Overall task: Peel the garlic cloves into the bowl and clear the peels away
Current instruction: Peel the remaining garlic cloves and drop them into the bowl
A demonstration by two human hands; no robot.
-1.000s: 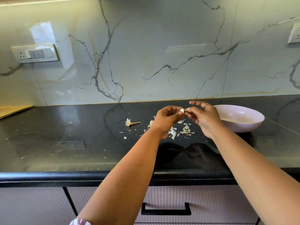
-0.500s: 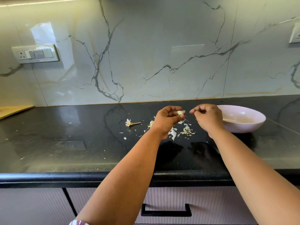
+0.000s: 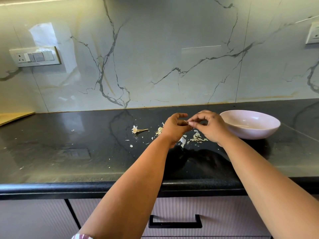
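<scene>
While both hands meet above the black desk (image 3: 69,152), the left hand (image 3: 174,129) has its fingers curled round a garlic clove (image 3: 186,121), of which only a sliver shows. The right hand (image 3: 209,127) pinches at that same clove with thumb and forefinger, its other fingers bent. Directly under the hands, loose peels (image 3: 196,138) lie scattered on the desk, and more flakes trail off to the left. A dry garlic stem (image 3: 138,130) rests left of the hands, apart from them. The pale pink bowl (image 3: 250,133) stands on the desk just right of the right hand; I cannot tell whether it holds any cloves.
</scene>
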